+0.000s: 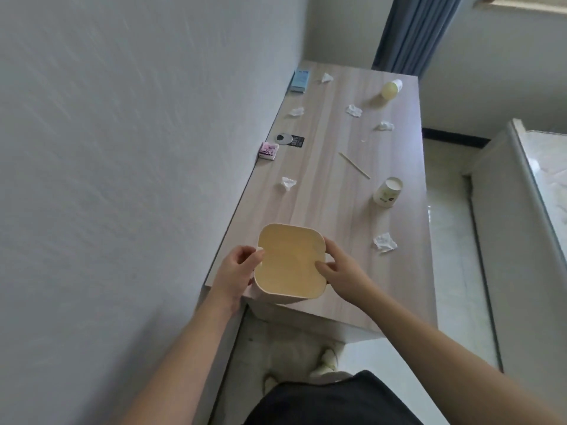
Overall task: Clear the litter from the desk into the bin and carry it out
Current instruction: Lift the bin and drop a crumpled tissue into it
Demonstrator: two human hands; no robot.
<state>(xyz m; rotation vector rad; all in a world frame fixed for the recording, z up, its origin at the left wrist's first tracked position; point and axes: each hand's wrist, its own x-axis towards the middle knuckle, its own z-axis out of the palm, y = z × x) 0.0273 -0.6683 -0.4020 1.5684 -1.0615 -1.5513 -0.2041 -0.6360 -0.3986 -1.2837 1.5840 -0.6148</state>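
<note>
A cream-yellow square bin (290, 265) stands at the near left corner of the wooden desk (325, 197), empty inside. My left hand (237, 271) grips its left rim and my right hand (340, 271) grips its right rim. Litter lies across the desk: several crumpled white tissues, one near the right edge (384, 242), one left of centre (288, 183), others further back (353, 110). A paper cup (387, 192) lies on its side near the right edge. A second tipped cup (391, 89) lies at the far right. A thin wooden stick (354, 165) lies mid-desk.
Along the wall side of the desk lie a blue box (300, 81), a pink packet (268, 150) and a black card with a round disc (290, 139). A white wall runs on the left. Grey curtain (411, 35) hangs behind. A white bed frame (521, 191) stands right across tiled floor.
</note>
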